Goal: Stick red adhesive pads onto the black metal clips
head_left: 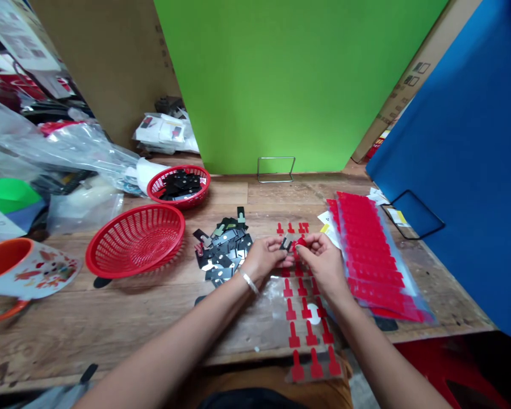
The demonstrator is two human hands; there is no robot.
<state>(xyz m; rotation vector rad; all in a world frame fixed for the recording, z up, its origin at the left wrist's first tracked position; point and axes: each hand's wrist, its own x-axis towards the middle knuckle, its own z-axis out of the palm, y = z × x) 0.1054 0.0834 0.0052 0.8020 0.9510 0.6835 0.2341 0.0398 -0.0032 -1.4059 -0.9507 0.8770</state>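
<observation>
Between the fingers of my left hand [262,258] is a small black plate [286,244] with a pale metallic tab. Close beside it, the fingertips of my right hand [326,264] pinch a small red sticker [300,242]. Both hands are over a clear sheet of red T-shaped stickers [302,308], whose near end hangs past the table edge. To the left of my left hand lies a loose pile of similar black plates [227,250]. My fingers partly cover the plate and the sticker.
A red basket [136,241] stands left of the pile, and a smaller red basket [179,184] behind it holds black pieces. An orange and white mug [46,270] is at far left. Stacked red sticker sheets [370,250] lie right. Green [289,85] and blue panels [460,170] stand behind.
</observation>
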